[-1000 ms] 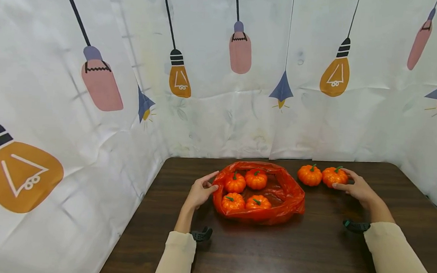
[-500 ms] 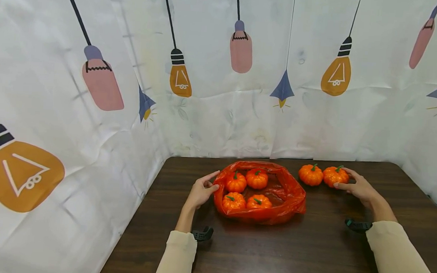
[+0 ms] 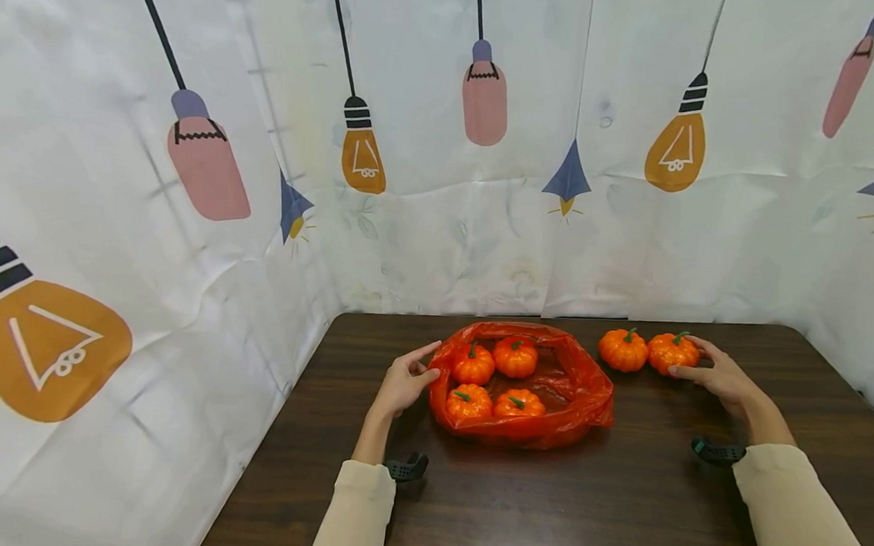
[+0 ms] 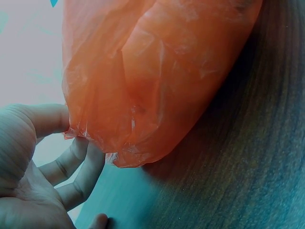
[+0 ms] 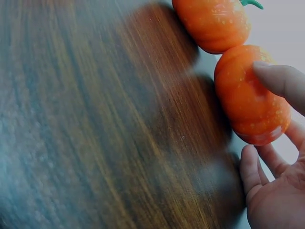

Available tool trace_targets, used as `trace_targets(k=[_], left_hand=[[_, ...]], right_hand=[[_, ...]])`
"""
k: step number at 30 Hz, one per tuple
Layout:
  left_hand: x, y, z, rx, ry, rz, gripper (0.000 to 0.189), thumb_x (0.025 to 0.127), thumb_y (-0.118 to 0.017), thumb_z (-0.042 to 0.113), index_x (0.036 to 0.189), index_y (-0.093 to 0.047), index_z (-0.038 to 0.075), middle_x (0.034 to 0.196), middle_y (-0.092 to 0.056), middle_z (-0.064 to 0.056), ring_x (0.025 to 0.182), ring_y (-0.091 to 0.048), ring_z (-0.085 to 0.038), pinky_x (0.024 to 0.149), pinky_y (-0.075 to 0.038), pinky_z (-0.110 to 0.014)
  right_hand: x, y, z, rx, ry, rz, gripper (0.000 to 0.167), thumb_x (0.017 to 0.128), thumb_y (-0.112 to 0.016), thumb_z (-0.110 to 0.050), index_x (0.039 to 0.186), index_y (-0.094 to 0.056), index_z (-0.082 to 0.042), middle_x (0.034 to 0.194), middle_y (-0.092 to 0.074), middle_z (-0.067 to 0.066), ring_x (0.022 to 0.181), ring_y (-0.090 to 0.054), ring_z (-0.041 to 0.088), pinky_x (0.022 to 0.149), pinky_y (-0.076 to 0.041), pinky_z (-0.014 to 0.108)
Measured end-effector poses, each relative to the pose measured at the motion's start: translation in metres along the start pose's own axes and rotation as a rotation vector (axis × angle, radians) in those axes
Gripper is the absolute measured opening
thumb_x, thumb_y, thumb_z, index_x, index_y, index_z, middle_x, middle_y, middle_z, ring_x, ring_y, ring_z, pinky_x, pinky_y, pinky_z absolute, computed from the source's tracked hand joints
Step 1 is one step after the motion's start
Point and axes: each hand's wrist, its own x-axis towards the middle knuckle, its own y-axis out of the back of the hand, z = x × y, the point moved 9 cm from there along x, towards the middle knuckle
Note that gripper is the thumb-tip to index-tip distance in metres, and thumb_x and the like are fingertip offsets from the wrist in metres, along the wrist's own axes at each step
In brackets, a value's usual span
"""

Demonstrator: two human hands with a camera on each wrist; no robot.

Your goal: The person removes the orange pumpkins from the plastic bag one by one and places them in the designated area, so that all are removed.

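Note:
An orange-red plastic bag [image 3: 583, 399] lies wide open on the table with several small orange pumpkins [image 3: 516, 357] inside it. My left hand [image 3: 398, 385] pinches the bag's left edge; in the left wrist view the thumb and fingers [image 4: 86, 174] meet at the crumpled plastic. Over at the right, my right hand [image 3: 719, 380] grips a small pumpkin [image 3: 671, 354] with a green stem, thumb on the near side and fingers round the far side. Close against it on the left sits another pumpkin [image 3: 623, 349]; the two touch in the right wrist view.
The dark wooden table [image 3: 542, 513] has rounded far corners. A white curtain [image 3: 438, 256] printed with lamps hangs right behind its back edge and along the left side. Each wrist wears a black band [image 3: 406, 467].
The whole scene shifts very slightly in the head view. Both hands keep their places on the bag and the pumpkin.

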Motion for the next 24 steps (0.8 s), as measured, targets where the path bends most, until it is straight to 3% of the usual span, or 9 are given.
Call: trace_targets(k=[4,15,17,20,22,24], left_hand=[[0.000,0.000,0.001,0.000,0.005,0.007,0.051,0.096,-0.069,0.006,0.143,-0.063,0.025,0.086,-0.058,-0.010,0.070,-0.048,-0.017,0.058,-0.041,-0.024],[-0.001,0.000,0.000,-0.009,0.012,-0.001,0.050,0.096,-0.070,0.008,0.142,-0.063,0.027,0.088,-0.059,-0.011,0.072,-0.050,-0.017,0.059,-0.042,-0.024],[-0.001,0.000,0.000,-0.007,0.013,-0.002,0.050,0.096,-0.070,0.008,0.142,-0.063,0.027,0.088,-0.059,-0.010,0.071,-0.049,-0.017,0.058,-0.041,-0.025],[0.000,0.000,0.000,-0.011,0.012,-0.003,0.050,0.096,-0.070,0.009,0.142,-0.063,0.029,0.086,-0.058,-0.009,0.069,-0.049,-0.017,0.056,-0.040,-0.025],[0.000,0.000,-0.001,-0.011,0.010,-0.003,0.051,0.096,-0.070,0.009,0.142,-0.063,0.030,0.086,-0.059,-0.009,0.068,-0.049,-0.017,0.056,-0.040,-0.025],[0.001,0.000,-0.001,-0.013,0.010,-0.003,0.051,0.096,-0.070,0.009,0.142,-0.063,0.031,0.086,-0.059,-0.009,0.068,-0.049,-0.017,0.056,-0.040,-0.025]], right_hand=[[0.000,0.001,0.002,0.006,-0.015,0.009,0.100,0.100,-0.064,-0.039,0.163,0.005,-0.003,0.159,0.002,0.044,0.143,-0.010,0.063,0.110,-0.023,0.077],[-0.004,0.001,0.008,0.121,-0.023,0.060,0.099,0.101,-0.063,-0.040,0.163,0.005,-0.004,0.162,0.009,0.040,0.146,-0.004,0.062,0.115,-0.017,0.074],[-0.006,0.001,0.010,0.132,-0.025,0.079,0.099,0.101,-0.062,-0.042,0.163,0.004,-0.003,0.163,0.007,0.039,0.147,-0.010,0.057,0.117,-0.029,0.064],[-0.010,0.000,0.011,0.182,-0.016,0.109,0.098,0.102,-0.061,-0.042,0.163,0.004,-0.002,0.163,0.004,0.037,0.141,-0.030,0.041,0.106,-0.048,0.033],[-0.015,-0.001,0.010,0.235,-0.003,0.131,0.097,0.102,-0.060,-0.040,0.163,0.004,0.001,0.161,0.001,0.036,0.127,-0.044,0.023,0.090,-0.051,0.016],[-0.021,-0.002,0.007,0.300,0.004,0.160,0.096,0.103,-0.060,-0.036,0.162,0.005,0.003,0.157,-0.005,0.035,0.112,-0.048,0.007,0.083,-0.052,0.011]])
